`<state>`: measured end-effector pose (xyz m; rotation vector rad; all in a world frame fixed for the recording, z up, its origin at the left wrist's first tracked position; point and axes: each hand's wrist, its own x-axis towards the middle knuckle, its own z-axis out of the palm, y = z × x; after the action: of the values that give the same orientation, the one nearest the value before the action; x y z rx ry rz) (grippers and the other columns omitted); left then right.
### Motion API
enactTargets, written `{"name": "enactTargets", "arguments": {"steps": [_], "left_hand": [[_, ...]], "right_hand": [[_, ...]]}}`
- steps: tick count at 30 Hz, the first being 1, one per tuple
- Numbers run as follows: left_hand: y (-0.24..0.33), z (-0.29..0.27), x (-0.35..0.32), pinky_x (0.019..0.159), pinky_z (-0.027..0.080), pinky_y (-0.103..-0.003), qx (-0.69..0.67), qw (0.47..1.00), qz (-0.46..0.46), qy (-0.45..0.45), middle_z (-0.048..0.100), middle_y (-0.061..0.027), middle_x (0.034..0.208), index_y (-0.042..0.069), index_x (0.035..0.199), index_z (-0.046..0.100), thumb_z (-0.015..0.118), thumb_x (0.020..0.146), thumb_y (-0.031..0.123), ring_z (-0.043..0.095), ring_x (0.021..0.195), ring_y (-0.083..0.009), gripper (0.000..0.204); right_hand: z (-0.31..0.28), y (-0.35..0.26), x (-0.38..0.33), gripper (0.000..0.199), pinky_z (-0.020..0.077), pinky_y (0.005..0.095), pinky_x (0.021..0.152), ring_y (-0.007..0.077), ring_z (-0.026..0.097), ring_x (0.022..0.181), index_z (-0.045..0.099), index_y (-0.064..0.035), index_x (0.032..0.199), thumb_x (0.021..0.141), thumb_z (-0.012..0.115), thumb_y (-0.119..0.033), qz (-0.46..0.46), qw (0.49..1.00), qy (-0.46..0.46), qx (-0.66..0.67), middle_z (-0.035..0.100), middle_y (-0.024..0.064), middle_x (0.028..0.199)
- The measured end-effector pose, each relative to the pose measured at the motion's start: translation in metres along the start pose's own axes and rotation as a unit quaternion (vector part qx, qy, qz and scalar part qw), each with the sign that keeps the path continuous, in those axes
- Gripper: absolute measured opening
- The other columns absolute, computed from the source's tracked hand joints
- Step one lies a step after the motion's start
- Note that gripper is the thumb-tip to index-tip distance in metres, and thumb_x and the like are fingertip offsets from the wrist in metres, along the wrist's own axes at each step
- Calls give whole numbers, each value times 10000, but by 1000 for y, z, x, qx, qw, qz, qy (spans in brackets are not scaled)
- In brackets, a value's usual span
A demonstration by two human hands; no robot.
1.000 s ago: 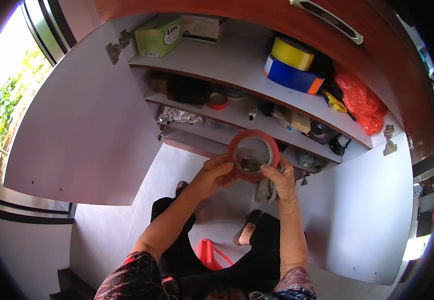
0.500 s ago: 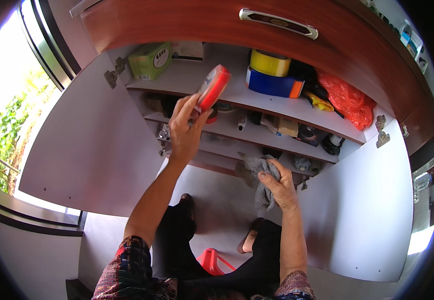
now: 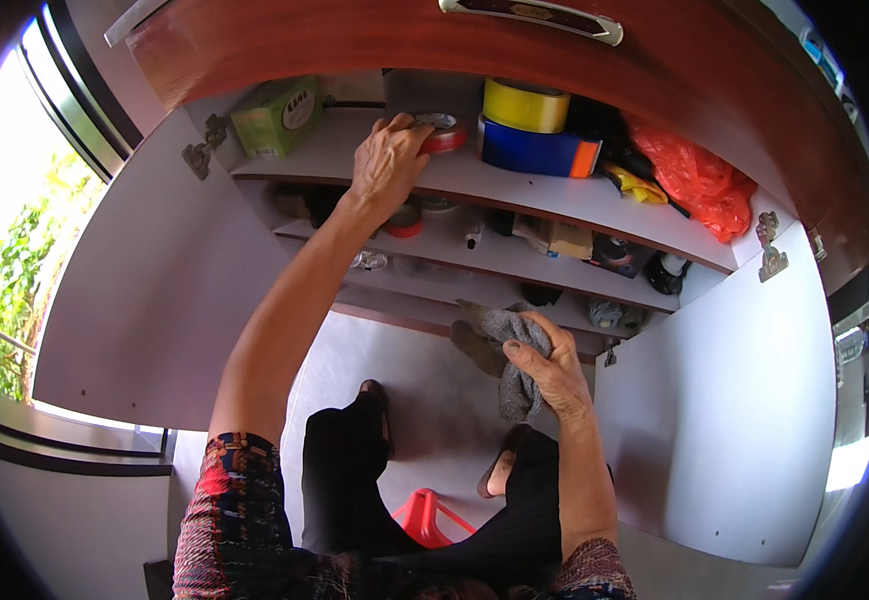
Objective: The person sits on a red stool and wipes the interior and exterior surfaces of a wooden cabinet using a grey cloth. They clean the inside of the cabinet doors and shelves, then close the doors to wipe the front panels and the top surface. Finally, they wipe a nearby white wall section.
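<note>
In the head view, a flat round roll of red tape (image 3: 442, 131) lies on the top shelf (image 3: 554, 195) of an open grey cabinet, just left of a stacked yellow tape roll (image 3: 525, 103) and blue tape roll (image 3: 537, 150). The left hand (image 3: 386, 162) reaches up, arm stretched, fingers curled over the red roll's left edge and hiding part of it. Lower down, the right hand (image 3: 551, 368) grips a soft, crumpled grey cloth (image 3: 514, 345), fingers closed around it. A crinkled red plastic bag (image 3: 694, 180) sits at the shelf's right; small items on the lower shelves are hard to make out.
</note>
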<state>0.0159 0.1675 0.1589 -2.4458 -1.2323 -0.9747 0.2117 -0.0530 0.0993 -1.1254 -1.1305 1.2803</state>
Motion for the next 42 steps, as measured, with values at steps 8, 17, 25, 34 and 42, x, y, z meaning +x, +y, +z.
{"name": "enactTargets", "arguments": {"steps": [8,17,25,34,42], "left_hand": [[-16,16,-1,861,449,-375,-123,991,-55,-13,543,-140,1115,68,1165,557,639,754,111,568,923,-306,421],[-33,41,-156,607,482,-285,-387,740,-472,284,520,-75,818,0,876,511,609,851,199,567,731,-197,223],[-79,61,-142,576,543,-309,-562,557,-600,121,593,-104,796,-13,948,530,622,839,168,627,696,-194,230],[-103,87,-128,608,543,-361,-590,548,-580,124,594,-105,824,32,935,510,664,811,201,627,706,-222,260],[-112,91,-131,643,524,-356,-571,594,-559,92,590,-94,852,57,985,500,623,836,285,617,741,-224,298]], "right_hand": [[2,6,2,327,427,199,646,42,501,702,582,18,1016,770,698,-165,0,1000,-1,24,586,-14,796],[6,14,2,299,423,205,626,45,495,692,584,8,991,770,698,-157,1,999,-30,24,583,-8,775],[15,9,5,299,433,214,647,58,507,696,588,0,990,776,697,-179,2,997,-66,-28,588,-4,780],[15,20,10,396,435,251,773,97,535,810,579,14,1033,754,704,-237,44,994,-72,-76,619,42,873],[24,27,10,404,434,265,783,113,541,825,575,13,1042,751,697,-238,38,990,-88,-106,623,60,885]]}}
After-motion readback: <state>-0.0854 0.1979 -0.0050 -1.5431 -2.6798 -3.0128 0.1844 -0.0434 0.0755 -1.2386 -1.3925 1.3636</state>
